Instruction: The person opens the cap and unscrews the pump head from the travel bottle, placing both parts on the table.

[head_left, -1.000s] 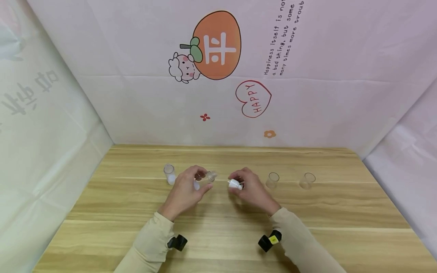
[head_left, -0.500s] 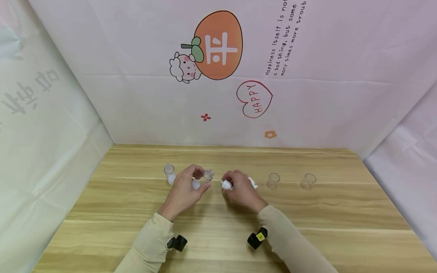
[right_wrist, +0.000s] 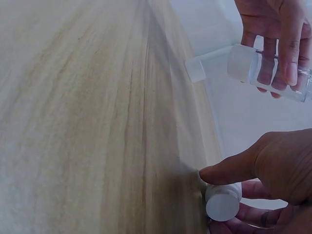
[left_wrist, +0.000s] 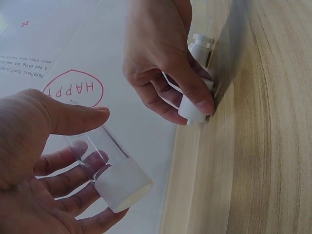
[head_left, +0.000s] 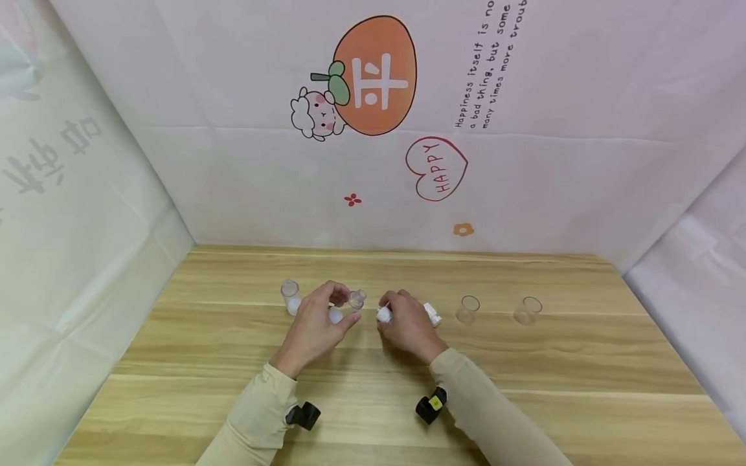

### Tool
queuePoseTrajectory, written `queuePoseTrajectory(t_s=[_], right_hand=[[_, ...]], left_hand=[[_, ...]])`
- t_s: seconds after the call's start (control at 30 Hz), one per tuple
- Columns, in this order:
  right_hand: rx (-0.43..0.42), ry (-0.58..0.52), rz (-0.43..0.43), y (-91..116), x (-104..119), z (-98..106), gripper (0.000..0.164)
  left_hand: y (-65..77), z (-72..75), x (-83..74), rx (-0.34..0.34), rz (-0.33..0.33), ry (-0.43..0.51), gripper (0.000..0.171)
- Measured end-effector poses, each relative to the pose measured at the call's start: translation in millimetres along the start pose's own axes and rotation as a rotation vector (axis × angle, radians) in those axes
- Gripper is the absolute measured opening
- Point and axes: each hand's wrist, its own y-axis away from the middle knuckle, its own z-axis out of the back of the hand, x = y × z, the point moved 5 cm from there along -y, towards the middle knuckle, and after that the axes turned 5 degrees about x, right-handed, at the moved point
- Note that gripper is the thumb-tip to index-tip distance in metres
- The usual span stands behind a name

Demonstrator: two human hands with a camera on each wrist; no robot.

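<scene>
My left hand holds a clear bottle with a white base above the table. Its thumb lies along one side, the fingers curl round the other, and the bottle's clear neck points away from the palm. Close to the tabletop, my right hand grips a white pump head between thumb and fingers; part of it is hidden by the hand. Just right of that hand, a second white pump part lies on the wood, partly covered in the left wrist view.
Left of my left hand stands another clear bottle with a white base. Two clear cylindrical covers, a nearer one and one farther right, stand on the wooden table. A printed cloth rises behind the table's back edge.
My right hand has moved left with the white pump head, which has turned within the grip. The second white part has come into sight on its right. My left hand has barely moved.
</scene>
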Motion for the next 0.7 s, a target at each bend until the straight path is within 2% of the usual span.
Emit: queuePoseTrajectory(t_s=[0.33, 0.7], right_hand=[[-0.06, 0.022, 0.012, -2.4, -1.8, -0.3, 0.034], [-0.061, 0.01, 0.0, -0.9, 0.3, 1.7, 0.04]], left_hand=[[-1.4, -2.0, 1.4, -0.003, 0.025, 0.011, 0.034], [-2.3, -4.8, 7.5, -0.021, 0.056, 0.045, 0.034]])
